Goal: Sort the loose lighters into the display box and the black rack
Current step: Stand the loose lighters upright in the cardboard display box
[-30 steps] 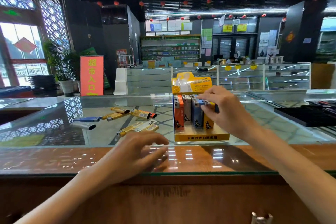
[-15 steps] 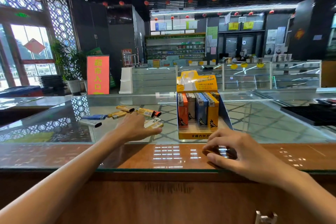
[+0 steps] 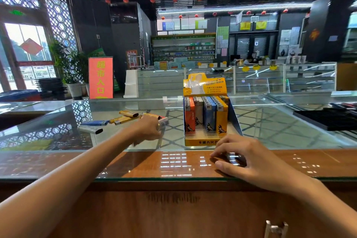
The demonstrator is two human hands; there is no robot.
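The yellow display box [image 3: 201,142] stands upright mid-counter, with orange, grey, blue and yellow lighters [image 3: 204,116] in rows inside. Left of it on the glass lie loose lighters: a blue one [image 3: 95,122], a silver one [image 3: 90,130] and yellow ones [image 3: 128,113]. My left hand [image 3: 148,128] reaches over the nearest of them, fingers curled down around a white-ended lighter [image 3: 164,120] that pokes out on its right. My right hand [image 3: 249,158] rests on the counter in front of the box, fingers loosely bent and holding nothing. The black rack [image 3: 328,119] lies far right.
The glass counter top [image 3: 270,127] has a wooden strip [image 3: 135,162] along its near edge. A metal drawer handle [image 3: 276,228] sits below at the right. An orange floor sign [image 3: 100,77] and other glass cases [image 3: 260,81] stand beyond the counter.
My left hand moved forward from the counter edge onto the loose lighters. My right hand left the display box and came back to rest near the front edge.
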